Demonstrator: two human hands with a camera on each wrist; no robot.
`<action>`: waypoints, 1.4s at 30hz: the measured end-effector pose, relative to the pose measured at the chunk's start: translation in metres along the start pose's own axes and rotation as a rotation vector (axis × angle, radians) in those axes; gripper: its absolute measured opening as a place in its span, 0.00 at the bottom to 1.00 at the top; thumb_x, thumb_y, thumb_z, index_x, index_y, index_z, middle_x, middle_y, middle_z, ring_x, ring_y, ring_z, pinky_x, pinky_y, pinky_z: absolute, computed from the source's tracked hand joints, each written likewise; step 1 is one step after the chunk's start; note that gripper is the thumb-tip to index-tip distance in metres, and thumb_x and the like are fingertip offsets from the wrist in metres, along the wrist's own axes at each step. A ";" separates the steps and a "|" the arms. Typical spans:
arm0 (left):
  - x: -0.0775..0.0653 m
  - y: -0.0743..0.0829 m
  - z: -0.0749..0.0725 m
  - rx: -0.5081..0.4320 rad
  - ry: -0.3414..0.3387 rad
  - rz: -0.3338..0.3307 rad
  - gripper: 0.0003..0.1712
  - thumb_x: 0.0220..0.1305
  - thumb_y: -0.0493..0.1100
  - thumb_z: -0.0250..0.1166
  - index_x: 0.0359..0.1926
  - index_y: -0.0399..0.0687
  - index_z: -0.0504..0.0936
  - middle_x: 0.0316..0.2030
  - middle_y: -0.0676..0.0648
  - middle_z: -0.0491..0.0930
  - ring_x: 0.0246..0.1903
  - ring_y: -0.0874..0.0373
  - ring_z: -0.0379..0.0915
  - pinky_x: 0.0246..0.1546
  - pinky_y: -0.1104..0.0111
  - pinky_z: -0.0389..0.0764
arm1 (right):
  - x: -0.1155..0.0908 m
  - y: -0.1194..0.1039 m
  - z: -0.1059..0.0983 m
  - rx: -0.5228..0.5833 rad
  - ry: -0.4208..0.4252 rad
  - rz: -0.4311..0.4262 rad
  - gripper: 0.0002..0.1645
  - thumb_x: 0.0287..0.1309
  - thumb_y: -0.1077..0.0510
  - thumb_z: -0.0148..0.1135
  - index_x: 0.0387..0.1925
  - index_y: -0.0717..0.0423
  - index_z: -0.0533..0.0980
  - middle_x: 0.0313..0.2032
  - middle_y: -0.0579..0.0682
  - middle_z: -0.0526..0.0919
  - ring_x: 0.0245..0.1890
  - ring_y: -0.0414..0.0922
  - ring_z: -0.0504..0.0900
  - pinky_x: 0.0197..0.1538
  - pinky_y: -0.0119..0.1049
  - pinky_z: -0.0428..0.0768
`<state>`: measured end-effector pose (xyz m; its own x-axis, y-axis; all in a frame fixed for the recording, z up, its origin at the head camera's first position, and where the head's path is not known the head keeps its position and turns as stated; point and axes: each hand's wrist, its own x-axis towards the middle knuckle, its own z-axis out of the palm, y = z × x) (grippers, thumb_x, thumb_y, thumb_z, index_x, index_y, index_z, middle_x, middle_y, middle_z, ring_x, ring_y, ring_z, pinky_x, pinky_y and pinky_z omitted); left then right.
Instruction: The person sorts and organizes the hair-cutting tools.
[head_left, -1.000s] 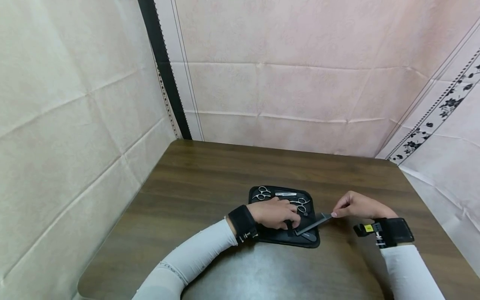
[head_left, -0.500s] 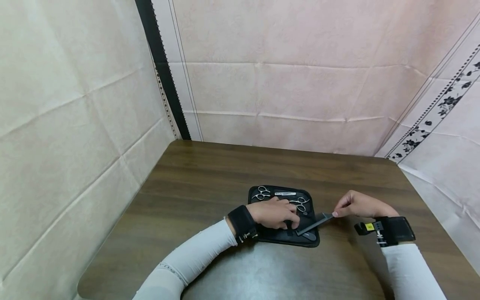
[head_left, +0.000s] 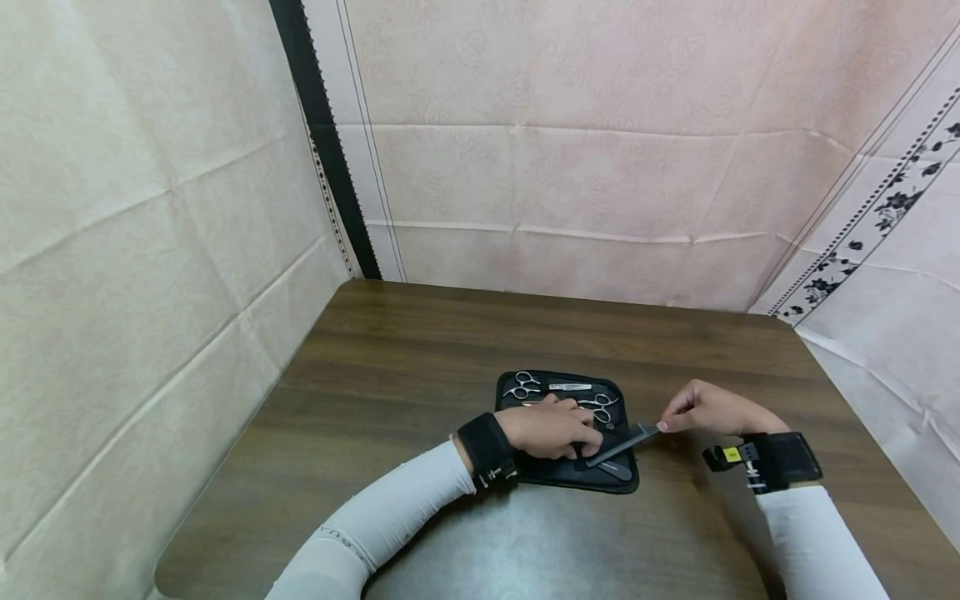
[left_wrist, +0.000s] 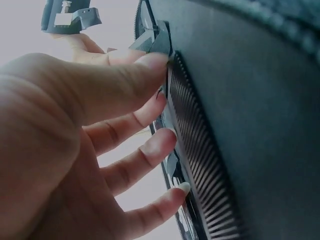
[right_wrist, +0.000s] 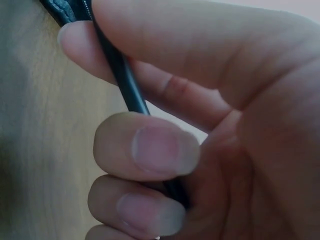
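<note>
A black zip case (head_left: 555, 482) lies flat and unfolded on the table, with scissors (head_left: 602, 408) at its upper right. My left hand (head_left: 551, 427) bends over its middle. In the left wrist view, the thumb and index finger pinch at a small black strap loop (left_wrist: 162, 36) on the case. A toothed comb (left_wrist: 197, 145) lies along the case beside those fingertips. My right hand (head_left: 712, 410), at the case's right edge, pinches the end of a dark slim comb (head_left: 621, 446). Its other end reaches slantwise over the case towards the left fingertips.
A second pair of scissors (head_left: 522, 385) and a silvery blade (head_left: 570, 387) sit along the case's top. A grey rounded piece (head_left: 617, 471) lies at its lower right. The brown wooden table (head_left: 420, 350) is backed by pale hanging cloth (head_left: 570, 183).
My right hand has shifted slightly left, and the comb's far end has moved a little closer to my left fingers. The left hand stays in place on the case.
</note>
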<state>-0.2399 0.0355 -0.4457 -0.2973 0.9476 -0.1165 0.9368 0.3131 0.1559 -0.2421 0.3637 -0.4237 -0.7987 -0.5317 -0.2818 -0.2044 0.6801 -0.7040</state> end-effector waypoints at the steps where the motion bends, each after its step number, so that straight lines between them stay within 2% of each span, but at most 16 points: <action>1: 0.000 0.000 0.000 -0.006 0.003 0.000 0.06 0.75 0.44 0.64 0.47 0.63 0.78 0.45 0.58 0.73 0.46 0.60 0.65 0.45 0.70 0.62 | 0.000 0.000 0.000 0.000 0.001 -0.001 0.10 0.66 0.55 0.69 0.35 0.56 0.90 0.32 0.58 0.88 0.31 0.46 0.79 0.37 0.34 0.73; 9: 0.004 -0.004 0.005 -0.029 0.026 0.008 0.06 0.76 0.41 0.61 0.43 0.63 0.78 0.42 0.59 0.73 0.44 0.60 0.65 0.45 0.70 0.60 | 0.001 0.000 0.003 -0.024 -0.001 0.004 0.12 0.67 0.53 0.68 0.34 0.57 0.90 0.31 0.56 0.86 0.30 0.45 0.78 0.36 0.33 0.71; 15: 0.004 -0.004 0.004 -0.035 0.042 0.002 0.07 0.76 0.41 0.61 0.41 0.62 0.78 0.40 0.58 0.73 0.40 0.60 0.64 0.42 0.71 0.59 | -0.001 -0.008 0.002 -0.069 -0.013 0.039 0.12 0.67 0.52 0.69 0.32 0.55 0.90 0.30 0.52 0.85 0.31 0.42 0.76 0.37 0.34 0.71; 22: 0.006 -0.005 0.003 -0.045 0.039 -0.002 0.07 0.76 0.41 0.62 0.40 0.62 0.78 0.40 0.59 0.73 0.40 0.60 0.64 0.41 0.72 0.58 | -0.004 -0.019 0.003 -0.111 0.010 0.063 0.11 0.65 0.52 0.70 0.32 0.54 0.90 0.30 0.49 0.85 0.32 0.42 0.76 0.37 0.35 0.70; 27: 0.006 -0.005 0.004 -0.069 0.036 0.003 0.07 0.76 0.41 0.61 0.40 0.61 0.78 0.40 0.58 0.73 0.41 0.60 0.64 0.43 0.71 0.59 | -0.006 -0.020 0.004 -0.082 -0.056 0.085 0.15 0.66 0.52 0.69 0.29 0.58 0.88 0.21 0.43 0.75 0.21 0.37 0.68 0.28 0.30 0.65; 30: 0.006 -0.004 0.005 -0.079 0.039 0.006 0.08 0.76 0.40 0.61 0.39 0.61 0.77 0.40 0.58 0.73 0.41 0.60 0.64 0.44 0.70 0.59 | -0.007 -0.019 0.005 -0.043 -0.113 0.108 0.17 0.67 0.53 0.68 0.28 0.62 0.87 0.17 0.42 0.68 0.16 0.36 0.64 0.24 0.29 0.62; 34: 0.005 -0.003 0.006 -0.081 0.045 0.006 0.08 0.77 0.40 0.60 0.39 0.60 0.77 0.40 0.58 0.72 0.40 0.60 0.63 0.43 0.70 0.58 | -0.006 -0.016 0.008 -0.012 -0.172 0.133 0.18 0.68 0.53 0.67 0.28 0.64 0.86 0.19 0.44 0.73 0.18 0.37 0.67 0.26 0.29 0.65; 38: 0.005 -0.003 0.006 -0.079 0.043 0.007 0.08 0.78 0.40 0.59 0.40 0.60 0.76 0.40 0.58 0.72 0.40 0.59 0.63 0.43 0.70 0.57 | -0.005 -0.014 0.012 0.022 -0.210 0.166 0.20 0.69 0.52 0.66 0.28 0.65 0.85 0.22 0.45 0.80 0.20 0.39 0.75 0.29 0.31 0.74; 42: 0.006 -0.005 0.005 -0.076 0.044 0.002 0.07 0.78 0.41 0.58 0.40 0.59 0.75 0.40 0.57 0.72 0.39 0.59 0.62 0.42 0.70 0.56 | -0.004 -0.015 0.015 0.070 -0.212 0.202 0.20 0.68 0.53 0.67 0.28 0.66 0.85 0.22 0.50 0.83 0.20 0.41 0.80 0.28 0.34 0.79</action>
<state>-0.2449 0.0391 -0.4524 -0.3052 0.9494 -0.0735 0.9211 0.3139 0.2301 -0.2275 0.3483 -0.4218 -0.6818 -0.4878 -0.5452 -0.0085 0.7504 -0.6609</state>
